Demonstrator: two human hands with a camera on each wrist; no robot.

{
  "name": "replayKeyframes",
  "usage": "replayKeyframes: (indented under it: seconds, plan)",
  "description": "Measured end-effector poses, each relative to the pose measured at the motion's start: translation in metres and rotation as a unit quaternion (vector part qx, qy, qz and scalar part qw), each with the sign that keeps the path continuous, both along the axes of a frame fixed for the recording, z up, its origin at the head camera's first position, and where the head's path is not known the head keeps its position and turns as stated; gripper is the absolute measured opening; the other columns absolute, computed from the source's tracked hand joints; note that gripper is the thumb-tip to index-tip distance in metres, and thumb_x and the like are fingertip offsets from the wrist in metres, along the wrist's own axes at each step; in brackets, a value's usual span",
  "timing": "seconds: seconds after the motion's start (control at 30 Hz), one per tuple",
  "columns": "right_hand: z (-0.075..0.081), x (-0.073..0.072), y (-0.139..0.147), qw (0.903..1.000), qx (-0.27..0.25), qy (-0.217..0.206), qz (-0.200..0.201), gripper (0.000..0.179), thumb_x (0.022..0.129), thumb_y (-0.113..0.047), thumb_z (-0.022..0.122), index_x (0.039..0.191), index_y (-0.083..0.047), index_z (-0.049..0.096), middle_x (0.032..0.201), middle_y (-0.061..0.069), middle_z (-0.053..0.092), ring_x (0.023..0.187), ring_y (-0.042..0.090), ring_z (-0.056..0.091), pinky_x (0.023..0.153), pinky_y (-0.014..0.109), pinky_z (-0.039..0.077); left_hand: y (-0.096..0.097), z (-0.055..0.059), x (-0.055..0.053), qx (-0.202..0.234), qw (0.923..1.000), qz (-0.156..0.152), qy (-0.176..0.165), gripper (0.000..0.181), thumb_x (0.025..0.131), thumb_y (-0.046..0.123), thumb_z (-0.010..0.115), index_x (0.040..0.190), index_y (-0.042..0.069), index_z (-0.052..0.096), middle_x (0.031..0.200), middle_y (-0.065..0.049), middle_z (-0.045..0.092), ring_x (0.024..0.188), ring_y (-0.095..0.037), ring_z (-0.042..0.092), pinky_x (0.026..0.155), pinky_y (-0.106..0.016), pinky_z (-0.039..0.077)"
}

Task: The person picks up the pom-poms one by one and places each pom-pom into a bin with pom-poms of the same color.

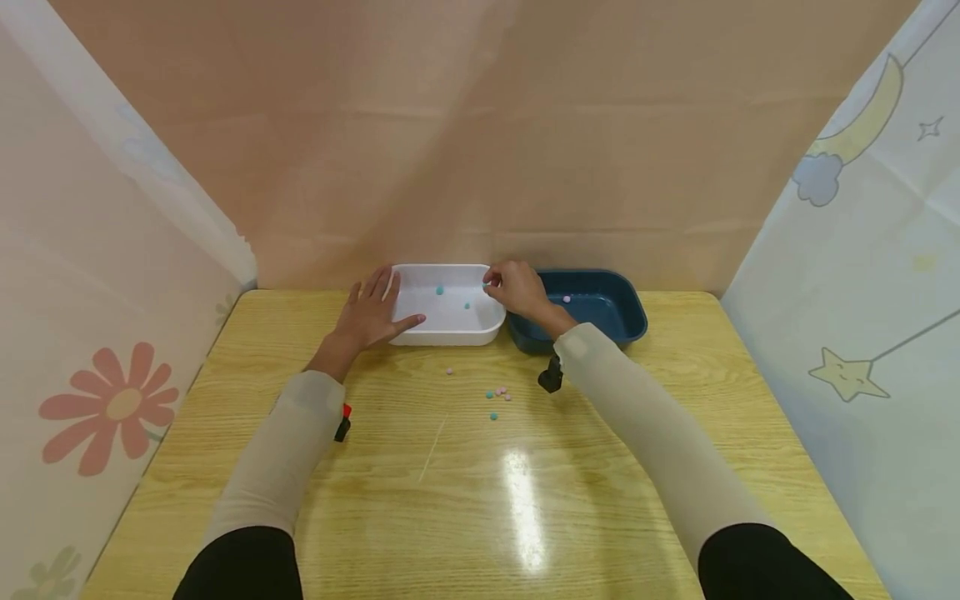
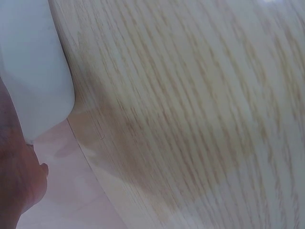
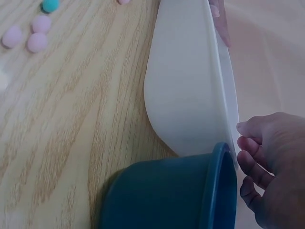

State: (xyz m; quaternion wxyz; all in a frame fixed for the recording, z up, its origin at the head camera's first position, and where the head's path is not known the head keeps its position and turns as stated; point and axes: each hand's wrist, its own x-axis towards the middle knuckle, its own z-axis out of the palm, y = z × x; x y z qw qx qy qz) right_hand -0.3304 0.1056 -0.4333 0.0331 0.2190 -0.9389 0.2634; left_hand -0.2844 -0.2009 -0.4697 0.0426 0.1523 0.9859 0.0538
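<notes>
My left hand [image 1: 366, 315] rests spread at the left end of a white plastic tray [image 1: 444, 338], thumb along its near rim. Two small teal balls [image 1: 439, 291] lie inside that tray. Over the tray's right end, my right hand [image 1: 520, 289] pinches a small teal ball [image 1: 485, 286] at its fingertips. The right wrist view shows the curled fingers [image 3: 255, 157] beside the tray rim, with the ball hidden. A dark blue tray [image 1: 637, 317] stands against the white one, below my right wrist, holding a pink ball [image 1: 566, 298].
On the wooden table [image 1: 360, 500], nearer than the trays, lie several pink balls [image 1: 502, 390], a teal ball [image 1: 490, 394] and another teal ball [image 1: 493, 416]. One pink ball [image 1: 449, 372] lies apart in front of the white tray. A brown backdrop [image 1: 480, 167] rises behind both trays.
</notes>
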Motion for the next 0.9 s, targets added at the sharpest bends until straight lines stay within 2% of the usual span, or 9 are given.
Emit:
replayKeyframes:
  seconds: [0.53,0.77,0.9]
  plan:
    - [-0.0011,-0.0018,-0.0054,0.9999,0.009,0.005,0.000,0.018,0.098,-0.014,0.075,0.111,-0.004,0.080,0.101,0.012,0.077,0.087,0.026,0.070,0.076,0.041,0.058,0.0035,0.0016,0.0021,0.007,0.9999,0.004,0.009,0.107,0.101,0.074,0.041,0.169,0.002,0.004,0.178,-0.018,-0.004,0.165,-0.035,-0.004,0.129,-0.064,0.005]
    - [-0.0006,-0.0019,-0.0013,0.9999,0.005,0.014,0.004,0.017,0.098,-0.014,0.076,0.112,-0.004,0.080,0.101,0.011,0.078,0.087,0.025,0.070,0.075,0.041,0.058,0.0032,0.0011,0.0020,0.007,0.9999,0.008,0.006,0.107,0.100,0.074,0.041,0.169,0.002,0.003,0.178,-0.017,-0.006,0.165,-0.034,-0.004,0.129,-0.063,0.004]
    - [0.0048,0.0015,0.0028,0.9997,-0.004,0.022,0.009,0.018,0.097,-0.014,0.075,0.111,-0.004,0.080,0.100,0.011,0.078,0.085,0.026,0.070,0.074,0.042,0.057,0.0026,0.0016,0.0025,0.010,0.9999,0.008,0.004,0.108,0.100,0.077,0.038,0.169,0.002,0.002,0.178,-0.017,-0.006,0.165,-0.034,-0.004,0.129,-0.063,0.003]
